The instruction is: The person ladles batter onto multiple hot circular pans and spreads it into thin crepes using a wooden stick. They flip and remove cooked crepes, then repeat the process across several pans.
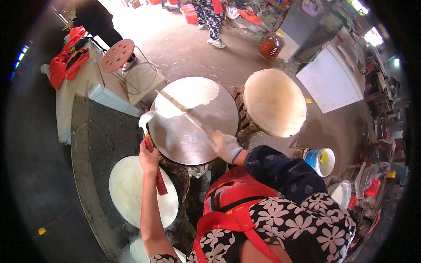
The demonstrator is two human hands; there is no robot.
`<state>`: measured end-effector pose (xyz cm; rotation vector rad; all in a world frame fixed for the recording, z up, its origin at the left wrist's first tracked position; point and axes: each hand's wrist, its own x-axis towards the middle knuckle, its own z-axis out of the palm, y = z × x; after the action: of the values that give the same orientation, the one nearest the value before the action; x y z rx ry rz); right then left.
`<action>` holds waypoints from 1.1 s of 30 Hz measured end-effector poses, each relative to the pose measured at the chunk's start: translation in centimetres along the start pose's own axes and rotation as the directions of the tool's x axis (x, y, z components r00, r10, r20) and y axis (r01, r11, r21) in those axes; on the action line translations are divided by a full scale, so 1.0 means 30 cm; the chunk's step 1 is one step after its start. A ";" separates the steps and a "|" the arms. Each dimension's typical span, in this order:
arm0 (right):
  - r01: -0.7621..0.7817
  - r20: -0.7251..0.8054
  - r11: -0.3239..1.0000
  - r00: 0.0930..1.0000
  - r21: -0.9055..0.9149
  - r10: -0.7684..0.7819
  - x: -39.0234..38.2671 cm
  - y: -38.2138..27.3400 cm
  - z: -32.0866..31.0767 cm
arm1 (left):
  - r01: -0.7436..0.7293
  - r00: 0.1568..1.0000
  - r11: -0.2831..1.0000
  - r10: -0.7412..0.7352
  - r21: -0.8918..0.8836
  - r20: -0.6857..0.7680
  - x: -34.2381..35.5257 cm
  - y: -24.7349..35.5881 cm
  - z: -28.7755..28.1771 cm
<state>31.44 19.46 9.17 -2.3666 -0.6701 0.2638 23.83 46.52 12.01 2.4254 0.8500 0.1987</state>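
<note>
A round metal griddle point(186, 144) lies in front of me, with pale wet batter point(199, 90) spread over its far part. My right hand point(226, 145), in a white glove, is closed around the handle of a wooden batter spreader point(175, 103), whose blade lies across the batter's edge. My left hand point(149, 158) grips the red handle of a ladle point(146, 120) at the griddle's left rim; its bowl is coated white. Thin pale crepes cover a griddle on the right point(275, 103) and another at the lower left point(140, 188).
A red round stool point(117, 55) stands at the far left beside a white cabinet point(114, 98). A jug of amber liquid point(272, 45) and a white box point(331, 79) are far right. A white-blue bucket point(320, 162) stands to my right. Another person point(208, 17) stands at the back.
</note>
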 end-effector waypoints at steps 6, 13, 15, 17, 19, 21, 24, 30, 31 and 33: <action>-0.093 -0.077 0.995 0.993 0.021 0.094 0.115 0.055 -0.015 | 0.063 0.992 0.990 -0.076 -0.127 -0.100 -0.068 -0.031 -0.011; 0.230 0.148 0.969 0.959 0.088 -0.241 0.004 0.081 -0.087 | 0.120 0.990 0.952 -0.135 -0.281 -0.035 0.042 0.072 0.065; 0.223 0.223 0.972 0.953 -0.068 -0.203 -0.047 0.095 -0.154 | 0.170 0.985 0.944 -0.169 -0.281 0.028 0.058 0.074 0.086; 0.195 0.117 0.972 0.977 -0.132 -0.180 -0.091 0.127 -0.150 | 0.107 0.994 0.974 -0.104 -0.198 0.024 0.073 0.069 0.122; 0.117 -0.026 0.990 0.992 -0.079 -0.120 -0.082 0.121 -0.098 | -0.026 0.998 0.999 0.024 -0.032 -0.055 0.069 0.006 0.167; 0.116 -0.087 0.993 0.989 -0.017 -0.117 -0.066 0.130 -0.054 | -0.083 0.993 0.995 0.087 0.051 -0.078 0.028 0.046 0.157; 0.249 0.026 0.966 0.967 0.073 -0.252 -0.061 0.111 -0.038 | -0.076 0.995 0.997 0.078 0.025 -0.064 -0.073 0.040 0.124; 0.432 0.234 0.889 0.889 -0.150 -0.393 0.010 0.188 -0.142 | 0.124 0.992 0.985 -0.125 -0.121 -0.004 -0.314 0.032 0.034; 0.412 0.255 0.888 0.898 -0.206 -0.357 0.062 0.184 -0.152 | 0.143 0.989 0.976 -0.146 -0.164 -0.005 -0.331 0.047 0.033; 0.366 0.251 0.902 0.917 -0.229 -0.309 0.186 0.135 -0.135 | 0.176 0.983 0.973 -0.181 -0.148 -0.021 -0.357 0.063 0.033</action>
<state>39.20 17.57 9.57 -2.4409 -1.2781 0.2834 16.69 38.28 12.68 2.2019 1.0263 0.2262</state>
